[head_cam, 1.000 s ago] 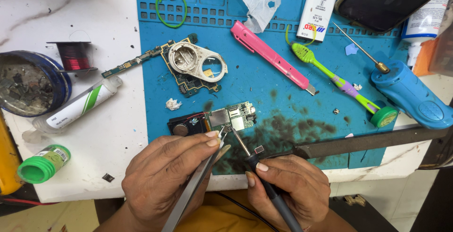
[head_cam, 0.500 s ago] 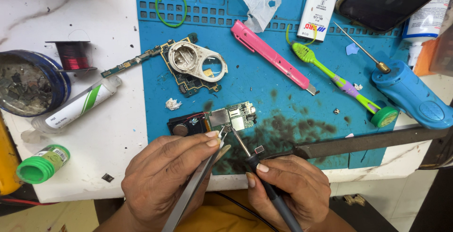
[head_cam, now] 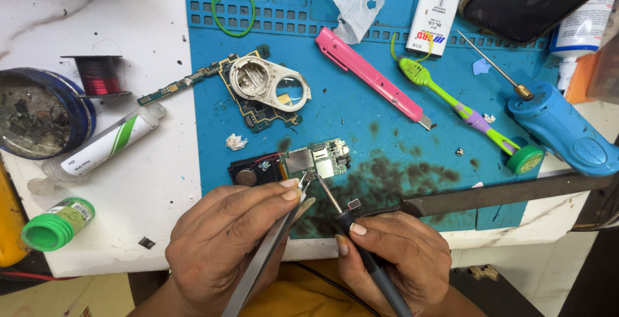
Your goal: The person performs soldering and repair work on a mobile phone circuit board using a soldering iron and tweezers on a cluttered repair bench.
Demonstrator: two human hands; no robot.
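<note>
Pinching the tweezers (head_cam: 271, 252) in your left hand (head_cam: 225, 246), you bring their tips to the small circuit board (head_cam: 316, 159) on the blue mat (head_cam: 361, 117); your right hand (head_cam: 393, 256) grips the soldering iron (head_cam: 351, 227) pen-style, so its tip meets the same spot; both sets of fingers are clenched for steadiness.

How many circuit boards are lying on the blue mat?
2: one circuit board near the tips of both hand tools, one larger board further up under a silver camera frame. Others may be hidden.
</note>
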